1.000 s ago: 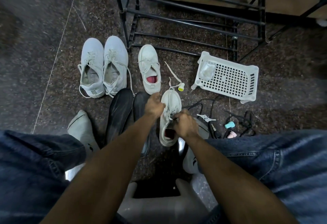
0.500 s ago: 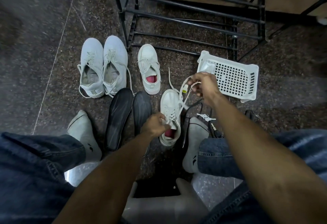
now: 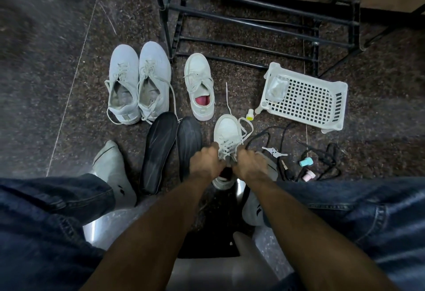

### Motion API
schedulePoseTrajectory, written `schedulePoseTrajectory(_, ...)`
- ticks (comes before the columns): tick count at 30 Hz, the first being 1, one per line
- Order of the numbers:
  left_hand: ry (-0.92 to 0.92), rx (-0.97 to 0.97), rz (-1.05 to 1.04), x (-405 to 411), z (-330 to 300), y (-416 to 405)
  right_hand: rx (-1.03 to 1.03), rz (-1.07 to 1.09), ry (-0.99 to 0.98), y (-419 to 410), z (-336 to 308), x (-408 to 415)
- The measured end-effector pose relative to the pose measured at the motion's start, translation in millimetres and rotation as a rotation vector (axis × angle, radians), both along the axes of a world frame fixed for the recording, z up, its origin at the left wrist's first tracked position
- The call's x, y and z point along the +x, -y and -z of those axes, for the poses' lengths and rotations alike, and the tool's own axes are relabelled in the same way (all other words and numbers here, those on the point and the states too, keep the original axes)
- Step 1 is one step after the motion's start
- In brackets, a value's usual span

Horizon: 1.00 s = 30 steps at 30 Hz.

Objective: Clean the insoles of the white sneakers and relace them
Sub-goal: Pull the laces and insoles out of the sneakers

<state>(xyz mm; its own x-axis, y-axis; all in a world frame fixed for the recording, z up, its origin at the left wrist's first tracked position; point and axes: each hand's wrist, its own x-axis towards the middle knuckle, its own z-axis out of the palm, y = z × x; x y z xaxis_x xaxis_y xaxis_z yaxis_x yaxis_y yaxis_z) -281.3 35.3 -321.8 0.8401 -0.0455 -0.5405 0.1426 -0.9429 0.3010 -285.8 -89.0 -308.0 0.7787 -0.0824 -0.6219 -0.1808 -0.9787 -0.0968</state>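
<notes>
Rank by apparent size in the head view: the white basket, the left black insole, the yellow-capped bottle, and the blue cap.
1. white basket
2. left black insole
3. yellow-capped bottle and blue cap: both tiny and look alike, so not ranked.

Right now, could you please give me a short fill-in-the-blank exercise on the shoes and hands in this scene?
1. Both the left hand and the right hand work at one white ____.
2. The other small sneaker shows a ____ lining inside.
3. The two black insoles lie on the ____.
4. The white basket lies to the ____ of the hands.

Missing words: sneaker; pink; floor; right
</notes>
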Motion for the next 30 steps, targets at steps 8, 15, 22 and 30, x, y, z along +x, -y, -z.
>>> schedulePoseTrajectory(8, -0.023, -0.023, -0.036, 5, -1, -15, 0.045, 0.228, -0.023, 25, -2, 14)
schedulePoseTrajectory(15, 0.279, 0.046, 0.458, -4, 19, -15, 0.114, 0.414, 0.012, 15, 2, 9)
schedulePoseTrajectory(22, 0.199, 0.200, 0.521, 6, 39, 6, 0.205, 0.494, -0.003, 2, 7, 10)
schedulePoseTrajectory(30, 0.077, -0.137, 0.407, 29, 30, -16, 0.162, 0.490, 0.011, -1, 10, 12)
